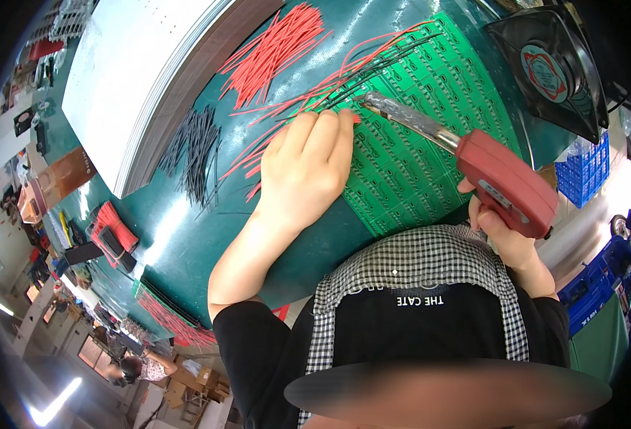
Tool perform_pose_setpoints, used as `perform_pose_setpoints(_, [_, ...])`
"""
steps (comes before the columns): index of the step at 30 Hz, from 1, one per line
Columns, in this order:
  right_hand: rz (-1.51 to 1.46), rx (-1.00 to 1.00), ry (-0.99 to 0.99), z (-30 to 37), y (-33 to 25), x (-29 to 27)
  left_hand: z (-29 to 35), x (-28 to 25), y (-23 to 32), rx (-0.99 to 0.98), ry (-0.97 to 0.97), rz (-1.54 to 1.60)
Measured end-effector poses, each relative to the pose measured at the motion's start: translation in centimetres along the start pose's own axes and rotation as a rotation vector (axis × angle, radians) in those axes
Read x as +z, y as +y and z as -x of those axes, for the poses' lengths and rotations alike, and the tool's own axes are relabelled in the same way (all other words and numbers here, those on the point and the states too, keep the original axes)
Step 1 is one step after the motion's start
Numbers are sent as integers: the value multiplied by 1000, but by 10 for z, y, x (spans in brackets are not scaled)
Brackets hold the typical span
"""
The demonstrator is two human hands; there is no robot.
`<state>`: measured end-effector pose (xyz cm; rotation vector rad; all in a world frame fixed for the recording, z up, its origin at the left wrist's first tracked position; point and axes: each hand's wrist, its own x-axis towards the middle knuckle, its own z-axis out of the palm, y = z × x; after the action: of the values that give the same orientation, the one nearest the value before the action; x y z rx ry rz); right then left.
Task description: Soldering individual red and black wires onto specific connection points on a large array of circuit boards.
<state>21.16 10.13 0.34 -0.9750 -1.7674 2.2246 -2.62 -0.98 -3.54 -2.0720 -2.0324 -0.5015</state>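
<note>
My left hand [307,161] is closed at the left edge of a green circuit board panel [430,154], its fingers pressed together around red wires [357,119] whose ends poke out by the fingertips. In my right hand [503,232] is a red soldering gun [508,182], gripped by its handle. The gun's metal barrel slants over the panel, with its tip just right of my left fingertips. Whether the tip touches the board, I cannot tell. Red and black wires [394,58] run across the upper part of the panel.
A pile of red wires [276,50] and a bunch of black wires [195,154] lie on the green table [297,261]. At the left rises a stack of white sheets [133,64]. A black fan [544,68] stands at the far right, above a blue crate [584,170].
</note>
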Motion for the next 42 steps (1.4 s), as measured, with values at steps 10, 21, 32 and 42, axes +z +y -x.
perform_pose_setpoints(10, [-68,63,25,1,7,0,1,5,0,7,-19,-33])
perform_pose_setpoints(21, [245,-127,19,3,20,-8,-1,3,1,-24,-52,-52])
perform_pose_setpoints(32, [-54,-66,1,2,8,-5,0,2,4,-51,-80,-41])
perform_pose_setpoints(42, [-121,-71,28,-1,7,-7,-12,9,4,0,39,0])
